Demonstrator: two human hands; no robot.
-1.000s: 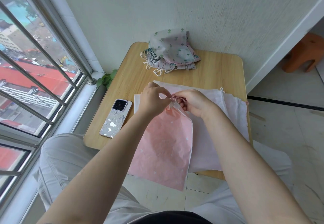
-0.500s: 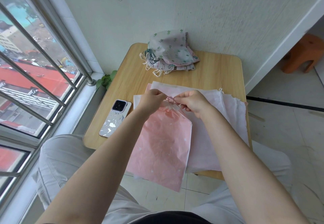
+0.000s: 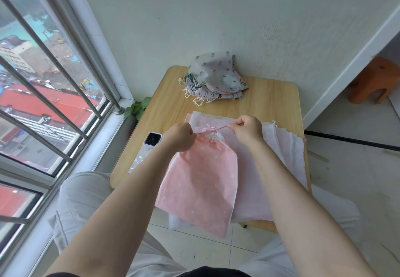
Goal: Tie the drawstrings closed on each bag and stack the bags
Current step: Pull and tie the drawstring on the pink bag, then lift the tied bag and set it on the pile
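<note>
A pink drawstring bag hangs over the near edge of the small wooden table, its neck gathered tight. A pink drawstring runs in a knot across the neck. My left hand pinches one end of the string at the left. My right hand pinches the other end at the right, and the string is stretched taut between them. Under the pink bag lie several flat pale pink and white bags. A stack of tied printed bags sits at the table's far edge by the wall.
A phone lies on the table's left side, partly behind my left wrist. A barred window fills the left, with a small green plant by the sill. An orange stool stands on the floor at the right.
My hands have moved apart, pulling the two string ends sideways. The knot at the bag's neck has drawn tight. The bag has shifted slightly.
</note>
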